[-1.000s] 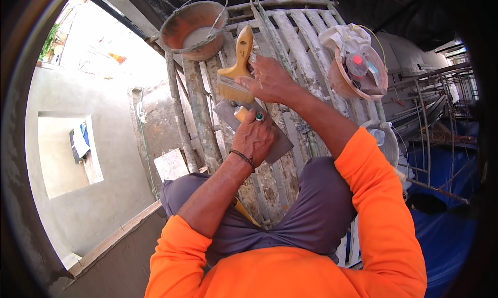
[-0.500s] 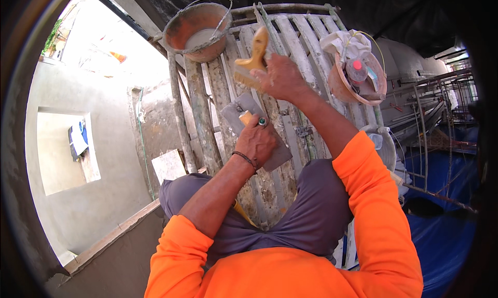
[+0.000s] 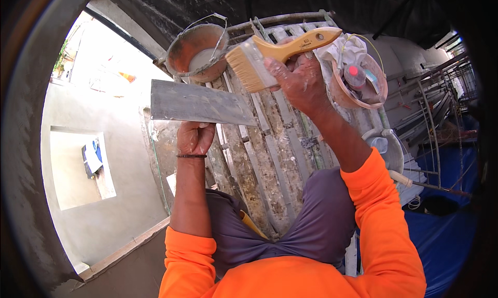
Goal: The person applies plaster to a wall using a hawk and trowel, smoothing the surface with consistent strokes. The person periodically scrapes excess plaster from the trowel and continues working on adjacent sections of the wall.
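Note:
My left hand (image 3: 196, 138) is closed under a flat rectangular plastering trowel (image 3: 199, 102). The trowel's grey, smeared blade faces up and hides its handle. In my right hand (image 3: 301, 80) is a wide paintbrush (image 3: 275, 54) with a yellow wooden handle, gripped near its ferrule. Pale bristles point left, above and to the right of the trowel's blade, and do not touch it. Behind the two tools stands an orange bucket (image 3: 179, 57), crusted with grey mortar and holding greyish liquid.
The slatted platform (image 3: 270, 168) under me is splashed with mortar. At its right a pinkish bucket (image 3: 340, 88) holds a bottle with a red cap (image 3: 354, 72), beside a white cloth (image 3: 332, 52). A plastered wall with an opening (image 3: 124, 194) rises at left; metal scaffolding (image 3: 433, 132) stands right.
My left hand has moved left and turned the trowel over, so its flat face is up. The brush has risen and swung so that its handle points right.

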Motion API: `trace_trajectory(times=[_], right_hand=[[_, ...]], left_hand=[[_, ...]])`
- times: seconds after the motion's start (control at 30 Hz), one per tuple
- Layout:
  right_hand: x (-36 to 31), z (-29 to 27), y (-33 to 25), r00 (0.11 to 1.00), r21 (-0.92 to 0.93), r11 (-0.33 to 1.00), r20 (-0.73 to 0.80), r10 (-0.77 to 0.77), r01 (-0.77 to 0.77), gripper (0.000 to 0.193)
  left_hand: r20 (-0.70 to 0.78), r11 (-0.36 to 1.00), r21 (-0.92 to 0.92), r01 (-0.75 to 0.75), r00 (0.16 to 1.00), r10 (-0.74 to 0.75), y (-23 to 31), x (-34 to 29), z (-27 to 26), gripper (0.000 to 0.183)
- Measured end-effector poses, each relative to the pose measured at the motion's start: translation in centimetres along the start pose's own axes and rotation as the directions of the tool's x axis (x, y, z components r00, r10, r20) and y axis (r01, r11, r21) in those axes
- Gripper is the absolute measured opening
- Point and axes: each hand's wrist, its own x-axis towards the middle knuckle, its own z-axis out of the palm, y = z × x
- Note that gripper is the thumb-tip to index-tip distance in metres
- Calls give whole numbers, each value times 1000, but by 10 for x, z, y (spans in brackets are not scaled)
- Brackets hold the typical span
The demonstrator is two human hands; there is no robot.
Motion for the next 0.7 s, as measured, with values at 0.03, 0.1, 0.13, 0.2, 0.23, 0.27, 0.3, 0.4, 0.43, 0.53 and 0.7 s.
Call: trace_trajectory(times=[0.03, 0.1, 0.13, 0.2, 0.23, 0.27, 0.3, 0.4, 0.43, 0.53, 0.7], right_hand=[[-2, 5, -11, 977, 25, 977, 0, -214, 214, 42], [-11, 20, -27, 919, 42, 918, 3, -394, 393, 43], [-16, 29, -33, 891, 44, 890, 13, -454, 453, 43], [-28, 43, -36, 850, 25, 851, 35, -525, 524, 42], [-34, 51, -34, 842, 8, 843, 50, -537, 537, 40], [-40, 55, -28, 834, -7, 836, 81, -546, 548, 39], [-42, 55, -18, 861, -44, 863, 103, -498, 504, 38], [-42, 46, 24, 930, -176, 924, 213, -300, 338, 37], [-41, 40, 38, 947, -235, 935, 247, -206, 265, 38], [-28, 27, 66, 976, -335, 940, 219, 7, 68, 38], [-19, 17, 50, 998, -242, 969, 41, -46, 54, 40]], left_hand=[[-68, 1000, 8, -19, 997, 19, -3, 0, 1, 57], [34, 997, 62, -48, 998, 46, -9, 1, 4, 53], [48, 994, 94, -61, 997, 57, -12, 2, 6, 51], [71, 999, 24, -25, 997, 23, -16, 0, 8, 50], [50, 1000, 16, -15, 999, 14, -16, 0, 9, 51], [56, 998, -22, 51, 997, -50, -16, 0, 9, 52], [8, 1000, -2, 2, 1000, -2, -16, 0, 8, 53], [-19, 990, 60, -130, 991, 132, -12, 1, 1, 65], [1, 989, 52, -136, 991, 136, -10, 2, -2, 65], [41, 991, 5, -131, 991, 131, -1, 7, -14, 62], [113, 986, -37, -163, 980, 166, 4, 11, -20, 57]])
